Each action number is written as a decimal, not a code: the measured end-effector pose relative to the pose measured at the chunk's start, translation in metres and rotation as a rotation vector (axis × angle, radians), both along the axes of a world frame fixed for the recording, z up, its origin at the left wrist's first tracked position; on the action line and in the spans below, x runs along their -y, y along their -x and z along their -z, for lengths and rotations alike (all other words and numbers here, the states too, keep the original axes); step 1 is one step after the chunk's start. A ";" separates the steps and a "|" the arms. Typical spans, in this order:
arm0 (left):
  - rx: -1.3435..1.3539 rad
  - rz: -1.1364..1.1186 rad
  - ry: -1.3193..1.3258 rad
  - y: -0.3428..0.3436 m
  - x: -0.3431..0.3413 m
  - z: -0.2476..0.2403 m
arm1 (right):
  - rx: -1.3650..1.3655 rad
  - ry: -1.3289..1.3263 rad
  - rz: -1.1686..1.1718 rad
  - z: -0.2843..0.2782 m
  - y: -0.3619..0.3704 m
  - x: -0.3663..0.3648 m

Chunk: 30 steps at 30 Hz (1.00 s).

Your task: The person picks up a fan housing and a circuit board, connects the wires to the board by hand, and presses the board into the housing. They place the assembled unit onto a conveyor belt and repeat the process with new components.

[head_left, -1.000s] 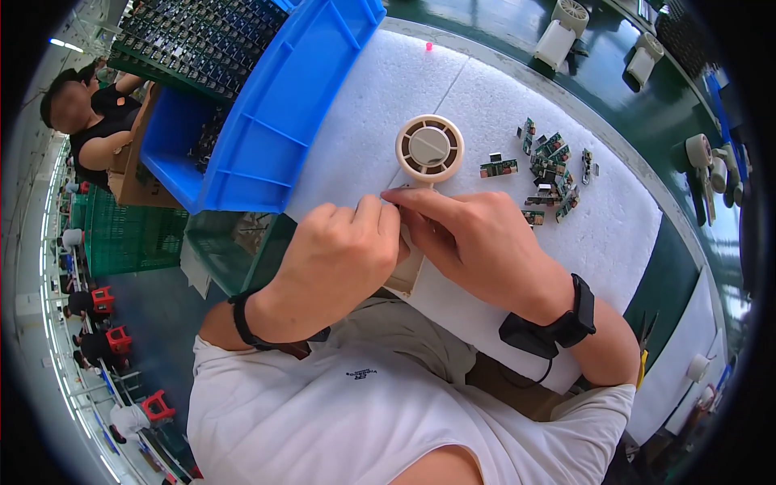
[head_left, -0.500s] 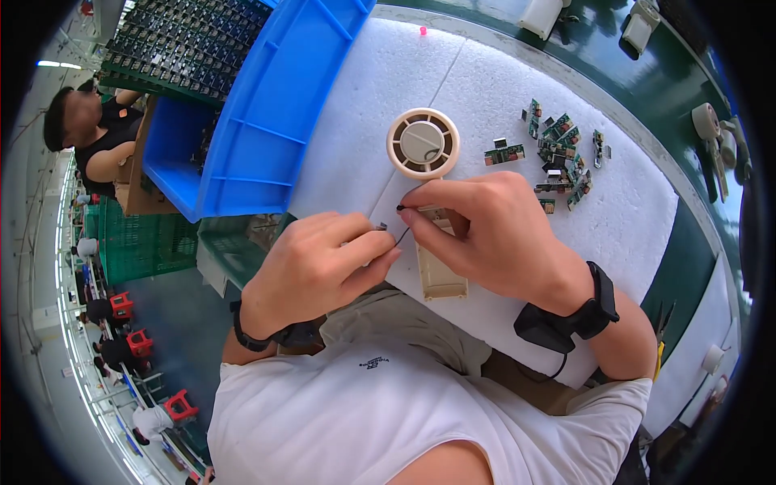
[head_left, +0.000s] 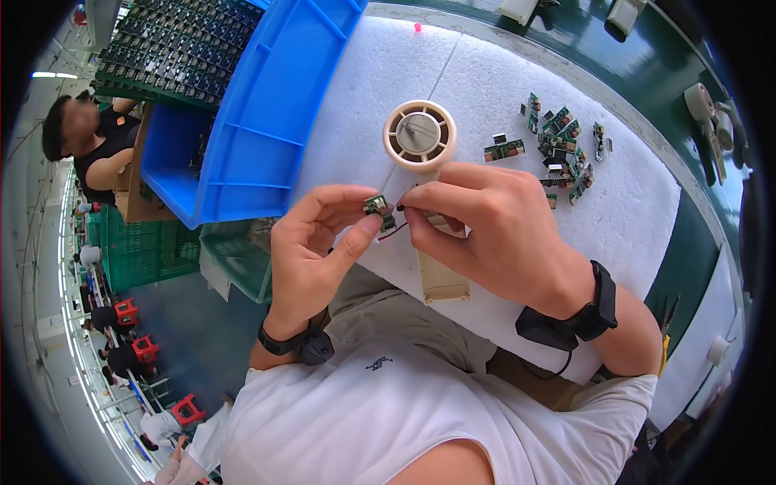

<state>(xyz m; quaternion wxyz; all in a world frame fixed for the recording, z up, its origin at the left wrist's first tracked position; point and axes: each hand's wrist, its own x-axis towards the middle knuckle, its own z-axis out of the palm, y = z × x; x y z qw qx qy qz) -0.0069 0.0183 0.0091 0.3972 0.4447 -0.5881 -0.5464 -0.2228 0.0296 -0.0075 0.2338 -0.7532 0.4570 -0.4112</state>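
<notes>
Between the thumb and fingers of my left hand (head_left: pixel 311 242) is a small green circuit board (head_left: pixel 377 208). My right hand (head_left: pixel 497 226) pinches a small black part (head_left: pixel 401 207) close beside the board. A thin dark and red wire (head_left: pixel 394 232) runs just below my right fingertips. Under my right hand lies a cream plastic fan housing (head_left: pixel 444 279), open along its handle and partly covered by the hand. Its round vented head (head_left: pixel 419 136) points away from me. Whether the black part touches the board, I cannot tell.
Several loose circuit boards (head_left: pixel 559 145) lie right of the fan head on a white foam sheet (head_left: pixel 356 105). A blue bin (head_left: pixel 275 121) stands at left, beside stacked board panels (head_left: pixel 174 52). A co-worker (head_left: pixel 93 145) is beyond it. Pliers (head_left: pixel 668 315) lie at far right.
My left hand has turned and opened out, bringing a circuit board into view at its fingertips. My right hand keeps its pinch in nearly the same place.
</notes>
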 end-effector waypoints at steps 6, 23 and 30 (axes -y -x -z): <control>0.051 0.016 0.080 0.004 -0.001 0.005 | -0.050 0.060 -0.011 0.000 0.002 0.000; 0.175 0.081 0.319 0.001 0.008 0.007 | 0.006 0.201 -0.021 0.005 0.002 0.006; 0.222 0.079 0.366 0.003 0.008 0.005 | 0.020 0.225 -0.033 0.006 0.002 0.008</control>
